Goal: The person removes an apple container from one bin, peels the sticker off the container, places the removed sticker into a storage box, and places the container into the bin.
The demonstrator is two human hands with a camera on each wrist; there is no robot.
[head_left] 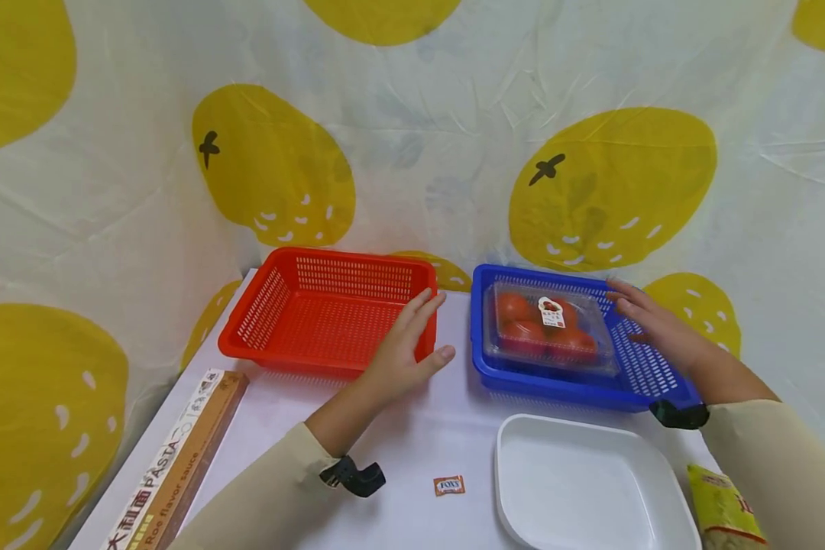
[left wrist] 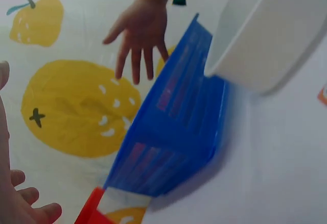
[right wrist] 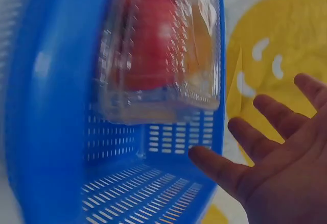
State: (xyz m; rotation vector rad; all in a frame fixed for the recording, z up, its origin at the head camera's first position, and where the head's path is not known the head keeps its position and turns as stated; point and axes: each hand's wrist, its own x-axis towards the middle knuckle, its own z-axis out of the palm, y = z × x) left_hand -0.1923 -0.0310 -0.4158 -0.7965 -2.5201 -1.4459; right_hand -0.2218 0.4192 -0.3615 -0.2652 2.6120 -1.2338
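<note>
In the head view a clear plastic box of tomatoes with a white label lies in the left part of a blue basket. My right hand hovers over that basket's right side, fingers spread, apart from the box; the right wrist view also shows the fingers holding nothing. Near the right edge of a red basket is my left hand, its fingers extended and its thumb apart, with nothing in it. Nothing lies inside the red basket.
A white tray stands in front of the blue basket. A small wrapped candy lies on the table left of it. A long pasta box lies along the left edge. At the lower right is a yellow bag, partly behind the right sleeve.
</note>
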